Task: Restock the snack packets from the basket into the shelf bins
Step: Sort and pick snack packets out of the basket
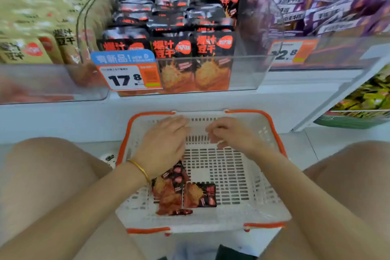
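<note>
A white basket with orange handles (272, 124) stands on the floor between my knees. A few black-and-red snack packets (199, 195) lie at its near left, one flat and the others piled beside it (168, 192). My left hand (162, 143) hovers palm down over the basket's far left with relaxed fingers, just above the piled packets, holding nothing I can see. My right hand (230, 135) hangs over the basket's far middle, fingers loosely curled and empty. Above, the clear middle shelf bin (244, 74) holds rows of the same black-and-red packets (173, 48).
A bin of tan packets (31, 48) is on the left and a bin of purple packets (316, 6) on the right. A price tag reading 17.8 (126, 78) hangs on the middle bin. Yellow-green packets (365, 99) fill a lower bin at right.
</note>
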The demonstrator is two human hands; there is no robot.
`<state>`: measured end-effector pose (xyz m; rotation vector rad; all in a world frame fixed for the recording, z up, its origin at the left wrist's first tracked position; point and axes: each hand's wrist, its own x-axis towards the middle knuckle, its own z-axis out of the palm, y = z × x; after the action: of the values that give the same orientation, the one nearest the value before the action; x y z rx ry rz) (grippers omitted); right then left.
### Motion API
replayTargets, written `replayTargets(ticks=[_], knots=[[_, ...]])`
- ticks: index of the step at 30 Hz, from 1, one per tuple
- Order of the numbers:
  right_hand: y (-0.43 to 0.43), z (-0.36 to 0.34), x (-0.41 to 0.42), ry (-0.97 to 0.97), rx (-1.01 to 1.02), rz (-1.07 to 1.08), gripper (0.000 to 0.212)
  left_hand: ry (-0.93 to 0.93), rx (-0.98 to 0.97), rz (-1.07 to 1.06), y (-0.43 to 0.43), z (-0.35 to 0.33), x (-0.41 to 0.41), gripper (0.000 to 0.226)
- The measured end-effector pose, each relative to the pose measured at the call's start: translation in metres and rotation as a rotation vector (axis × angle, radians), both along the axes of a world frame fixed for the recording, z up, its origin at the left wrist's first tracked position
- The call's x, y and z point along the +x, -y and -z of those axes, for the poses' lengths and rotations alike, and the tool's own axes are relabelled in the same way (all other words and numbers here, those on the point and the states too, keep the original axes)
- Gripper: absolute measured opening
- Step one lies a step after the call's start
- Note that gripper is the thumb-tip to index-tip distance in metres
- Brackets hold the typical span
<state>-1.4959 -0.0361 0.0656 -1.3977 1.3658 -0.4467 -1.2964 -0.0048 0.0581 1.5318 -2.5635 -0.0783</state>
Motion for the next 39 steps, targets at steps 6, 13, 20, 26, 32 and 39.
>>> replayTargets(ticks=[6, 13, 20, 26, 32, 39], knots=[[0.021, 0.152, 0.037, -0.488, 0.171, -0.417, 0.034, 0.327, 0.546, -0.184, 0.025, 0.057, 0.034, 0.029], [0.025, 0.24, 0.112, -0.848, -0.027, -0.925, 0.043, 0.485, 0.709, -0.245, 0.031, 0.073, 0.04, 0.033], [0.022, 0.26, 0.135, -0.972, -0.078, -0.936, 0.064, 0.443, 0.75, -0.294, 0.032, 0.078, 0.043, 0.032], [0.04, 0.204, 0.097, -0.367, 0.141, -0.55, 0.038, 0.3, 0.788, -0.325, 0.038, 0.085, 0.04, 0.03], [0.048, 0.107, 0.001, 0.249, 0.544, -0.165, 0.026, -0.059, 0.767, -0.533, 0.043, 0.062, 0.031, 0.059], [0.02, 0.011, -0.045, 0.197, 0.301, -0.194, 0.014, -0.511, 0.627, -0.394, 0.026, -0.018, -0.013, 0.019]])
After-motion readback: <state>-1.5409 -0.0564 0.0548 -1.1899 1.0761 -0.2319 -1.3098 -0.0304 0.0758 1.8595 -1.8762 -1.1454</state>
